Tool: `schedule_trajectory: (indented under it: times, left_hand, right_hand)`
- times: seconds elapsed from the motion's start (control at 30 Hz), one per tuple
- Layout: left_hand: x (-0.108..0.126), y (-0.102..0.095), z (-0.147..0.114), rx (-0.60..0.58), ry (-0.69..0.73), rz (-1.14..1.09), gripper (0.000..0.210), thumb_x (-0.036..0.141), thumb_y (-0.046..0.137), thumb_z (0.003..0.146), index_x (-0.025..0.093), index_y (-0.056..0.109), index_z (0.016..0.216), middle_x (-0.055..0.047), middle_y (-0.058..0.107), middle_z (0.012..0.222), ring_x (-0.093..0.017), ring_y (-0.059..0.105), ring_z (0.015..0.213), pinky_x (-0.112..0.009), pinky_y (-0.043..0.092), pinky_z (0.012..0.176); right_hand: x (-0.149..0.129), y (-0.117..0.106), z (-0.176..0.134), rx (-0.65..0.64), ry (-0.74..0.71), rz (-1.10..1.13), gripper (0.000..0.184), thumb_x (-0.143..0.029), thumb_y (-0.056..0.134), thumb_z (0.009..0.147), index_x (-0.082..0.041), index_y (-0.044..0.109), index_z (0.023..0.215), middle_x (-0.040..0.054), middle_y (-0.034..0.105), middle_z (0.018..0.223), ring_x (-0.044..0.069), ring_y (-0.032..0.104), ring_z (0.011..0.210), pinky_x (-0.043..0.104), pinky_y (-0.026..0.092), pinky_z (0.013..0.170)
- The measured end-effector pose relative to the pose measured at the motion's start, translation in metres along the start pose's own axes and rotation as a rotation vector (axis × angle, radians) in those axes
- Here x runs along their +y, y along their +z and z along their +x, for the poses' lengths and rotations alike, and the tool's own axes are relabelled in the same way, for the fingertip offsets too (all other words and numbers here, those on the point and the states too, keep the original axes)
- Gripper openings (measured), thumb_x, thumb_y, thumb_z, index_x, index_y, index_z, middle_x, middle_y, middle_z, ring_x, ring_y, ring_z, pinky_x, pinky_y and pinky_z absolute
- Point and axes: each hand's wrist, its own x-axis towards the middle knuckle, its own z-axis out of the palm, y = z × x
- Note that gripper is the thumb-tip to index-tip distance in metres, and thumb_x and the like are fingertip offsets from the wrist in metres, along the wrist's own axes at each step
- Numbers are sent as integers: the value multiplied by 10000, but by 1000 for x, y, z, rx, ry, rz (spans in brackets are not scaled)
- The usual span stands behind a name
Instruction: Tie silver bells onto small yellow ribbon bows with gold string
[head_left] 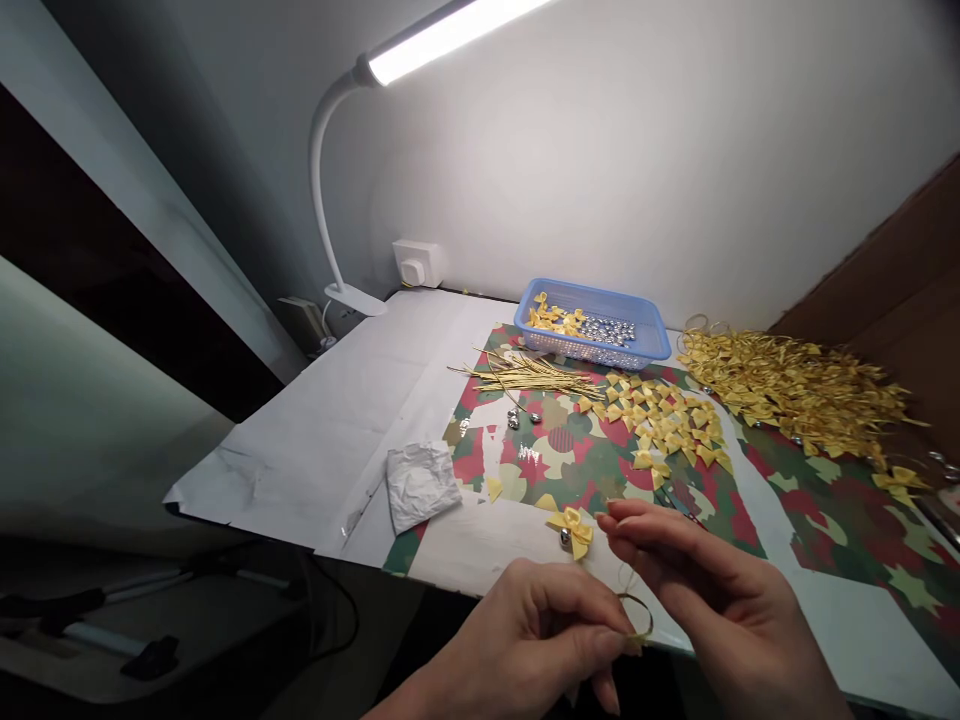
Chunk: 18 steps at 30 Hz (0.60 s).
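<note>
At the table's near edge, my left hand (547,630) pinches a thin gold cord (643,605) between thumb and fingertips; the cord curves up in a small loop. My right hand (712,600) is just to the right, its fingers stretched out above the loop, and I see nothing held in it. Just beyond my left hand is a yellow ribbon bow (576,525) with a small silver bell (565,538) against it. Whether the cord joins this bow cannot be made out. Part of the left fingers and the right palm is hidden.
A blue basket (652,318) holds yellow bows and silver bells. Gold cords (532,375), loose bows (675,420) and a few bells (514,418) lie on the camouflage-patterned sheet (555,465). A large bow pile (795,385) stands right, crumpled white paper (422,485) left, a lamp (321,190) behind.
</note>
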Motion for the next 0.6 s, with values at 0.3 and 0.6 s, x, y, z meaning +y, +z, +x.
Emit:
schedule_trajectory:
  times: [0.3, 0.6]
  left_hand:
    - [29, 1, -14, 64, 135, 472, 245, 85, 554, 875, 129, 689, 676, -23, 613, 740, -132, 560, 688, -234, 430, 637]
    - [19, -5, -11, 199, 19, 147, 121, 218, 677, 845, 169, 780, 806, -40, 615, 1037, -76, 525, 627, -215, 442, 591]
  right_hand:
    - [-13, -7, 4, -442, -180, -435, 187, -103, 523, 945, -234, 654, 926, 0, 690, 843, 113, 652, 743, 178, 509, 651]
    - [12, -16, -6, -142, 102, -322, 157, -307, 466, 996, -245, 594, 931, 0, 631, 767, 133, 567, 653, 208, 440, 575]
